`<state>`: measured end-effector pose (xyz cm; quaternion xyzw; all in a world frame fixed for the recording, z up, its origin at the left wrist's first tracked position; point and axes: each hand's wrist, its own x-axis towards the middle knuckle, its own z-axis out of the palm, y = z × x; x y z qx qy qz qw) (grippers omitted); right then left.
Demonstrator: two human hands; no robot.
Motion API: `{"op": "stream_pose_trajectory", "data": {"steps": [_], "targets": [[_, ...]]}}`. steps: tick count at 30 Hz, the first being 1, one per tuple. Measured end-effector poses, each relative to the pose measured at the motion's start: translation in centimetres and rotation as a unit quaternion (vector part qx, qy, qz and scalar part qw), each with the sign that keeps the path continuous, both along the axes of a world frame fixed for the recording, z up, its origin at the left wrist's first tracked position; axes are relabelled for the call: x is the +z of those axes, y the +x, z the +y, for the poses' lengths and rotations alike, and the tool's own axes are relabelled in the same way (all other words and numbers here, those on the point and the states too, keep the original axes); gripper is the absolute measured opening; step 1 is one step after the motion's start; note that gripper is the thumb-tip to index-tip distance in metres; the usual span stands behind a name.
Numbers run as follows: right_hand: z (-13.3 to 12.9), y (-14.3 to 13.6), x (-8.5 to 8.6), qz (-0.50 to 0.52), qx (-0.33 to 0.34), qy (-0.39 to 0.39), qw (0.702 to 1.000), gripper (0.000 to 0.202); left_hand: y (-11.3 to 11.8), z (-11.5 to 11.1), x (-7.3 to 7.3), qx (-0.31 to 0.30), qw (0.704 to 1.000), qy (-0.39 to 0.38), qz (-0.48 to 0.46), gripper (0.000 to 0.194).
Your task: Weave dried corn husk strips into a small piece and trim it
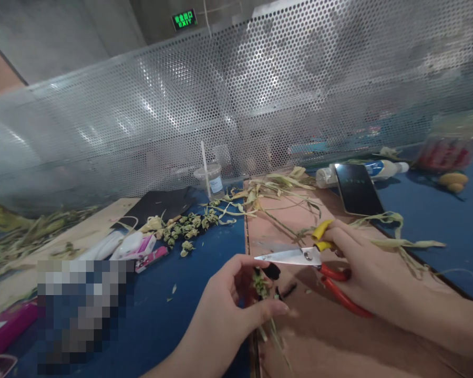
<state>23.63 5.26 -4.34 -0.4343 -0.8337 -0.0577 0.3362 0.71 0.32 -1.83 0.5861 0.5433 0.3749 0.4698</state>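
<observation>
My left hand [232, 310] pinches a small green plant piece [260, 283], knobbly at the top, with thin stalks trailing below the thumb. A dark, rounded bit [273, 271] shows by its fingers; whether it belongs to the plant I cannot tell. My right hand [362, 268] is closed around red-handled scissors [287, 256], with yellow wrapping on one finger. Their blades look together and point left, the tip close to my left index finger. Beyond my left hand, several green clusters [187, 228] lie heaped on the blue surface.
Dry leaf strips [279, 185] lie at the back of the brown board [311, 336]. A phone [358, 189] leans on a plastic bottle [382, 169] at right. A lidded cup [209, 181] with a straw stands before the perforated metal screen [181, 105]. Packets [137, 244] lie left.
</observation>
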Motion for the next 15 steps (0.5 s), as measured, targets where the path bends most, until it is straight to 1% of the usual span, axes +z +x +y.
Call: {"op": "stream_pose_trajectory", "data": {"steps": [2,6,8,12,15], "targets": [[-0.1,0.0,0.1,0.003,-0.008,-0.013,1.000,0.016,0.1,0.0,0.3,0.003,1.000,0.000,-0.022,0.043],[-0.1,-0.1,0.0,0.012,-0.028,-0.059,0.998,0.017,0.6,-0.2,1.4,0.011,0.999,-0.019,-0.050,0.035],[0.0,-0.1,-0.1,0.022,-0.032,-0.082,0.996,0.018,0.7,-0.3,1.7,0.013,0.997,-0.023,-0.072,0.032],[0.1,-0.2,-0.2,0.036,-0.054,-0.109,0.992,0.015,0.5,-0.1,1.5,-0.004,0.993,-0.010,-0.117,0.027],[0.2,-0.3,-0.2,0.043,-0.057,-0.108,0.992,0.014,0.2,0.1,1.1,0.002,0.993,-0.011,-0.122,0.026]]}}
